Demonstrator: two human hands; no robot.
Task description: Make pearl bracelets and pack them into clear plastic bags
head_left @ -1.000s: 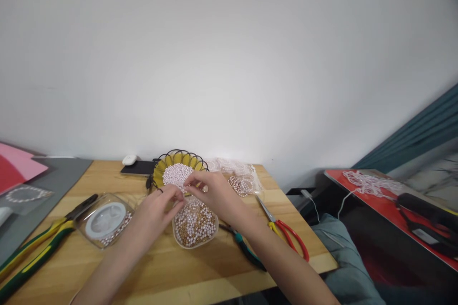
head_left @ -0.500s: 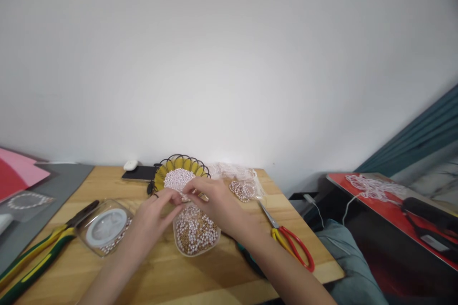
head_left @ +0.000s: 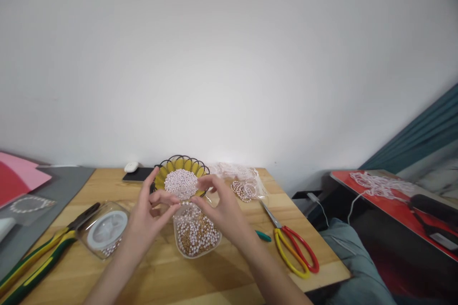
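Note:
My left hand (head_left: 152,209) pinches thumb and forefinger together, its other fingers raised. At its fingertips is what looks like a short beaded string (head_left: 186,203), small and blurred. Facing it, my right hand (head_left: 218,205) has its thumb and forefinger apart; its thumb tip is close to the beads. Just below both hands is a clear plastic tub (head_left: 198,256) of pearly white and gold beads. Behind them stands a black wire basket with a yellow lining (head_left: 162,171), full of small pale pink beads (head_left: 181,182).
Red-and-yellow-handled scissors (head_left: 291,250) lie at right, beside a green handle (head_left: 264,236). At left are green-and-yellow pliers (head_left: 46,257) and a clear box (head_left: 82,236) with a white spool (head_left: 107,229). Bead strands (head_left: 245,190) lie behind; a red surface (head_left: 375,205) is further right.
My right hand's thumb and forefinger have parted and drawn back slightly to the right. My left hand's fingers have lifted and spread, its pinch staying. The view has shifted slightly.

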